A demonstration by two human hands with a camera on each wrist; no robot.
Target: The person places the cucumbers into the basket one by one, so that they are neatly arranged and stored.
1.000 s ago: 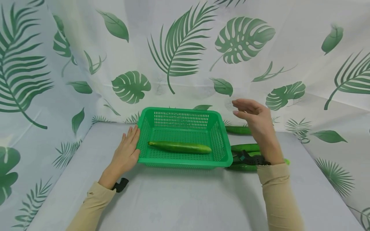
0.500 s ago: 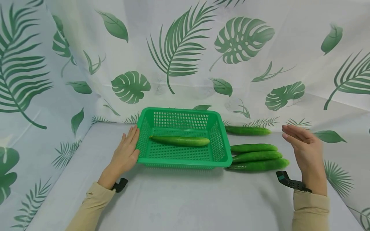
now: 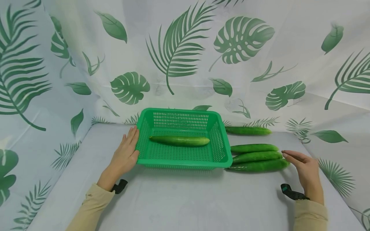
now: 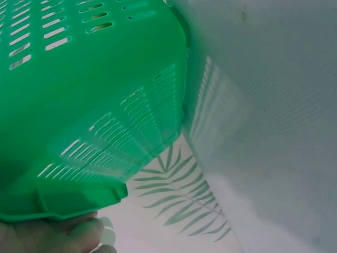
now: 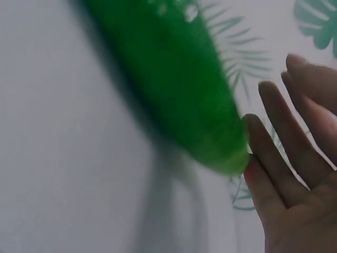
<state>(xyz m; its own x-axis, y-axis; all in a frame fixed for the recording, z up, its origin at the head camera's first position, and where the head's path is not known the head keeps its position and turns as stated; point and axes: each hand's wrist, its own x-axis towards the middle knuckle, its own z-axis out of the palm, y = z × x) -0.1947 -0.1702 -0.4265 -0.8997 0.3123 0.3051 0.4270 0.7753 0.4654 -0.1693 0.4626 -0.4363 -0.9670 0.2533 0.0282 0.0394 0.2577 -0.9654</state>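
Observation:
A green plastic basket (image 3: 185, 163) with slotted walls stands at mid-table, one cucumber (image 3: 179, 141) lying across its floor. My left hand (image 3: 124, 157) rests on the basket's left rim with straight fingers; its fingertips (image 4: 87, 234) show under the rim in the left wrist view. To the right of the basket, three cucumbers (image 3: 257, 157) lie side by side. My right hand (image 3: 304, 168) is at their right ends, fingers extended and holding nothing. In the right wrist view its fingers (image 5: 279, 163) are right by the tip of the nearest cucumber (image 5: 179, 89).
Another cucumber (image 3: 248, 130) lies farther back, near the wall, its left end behind the basket. A white cloth (image 3: 185, 64) with leaf prints hangs behind and at both sides. The pale tabletop (image 3: 185, 202) extends in front of the basket.
My right hand has moved right, away from the basket, and then down to the cucumbers' ends. The cucumber in the basket has shifted slightly toward the back. My left hand stays at the rim.

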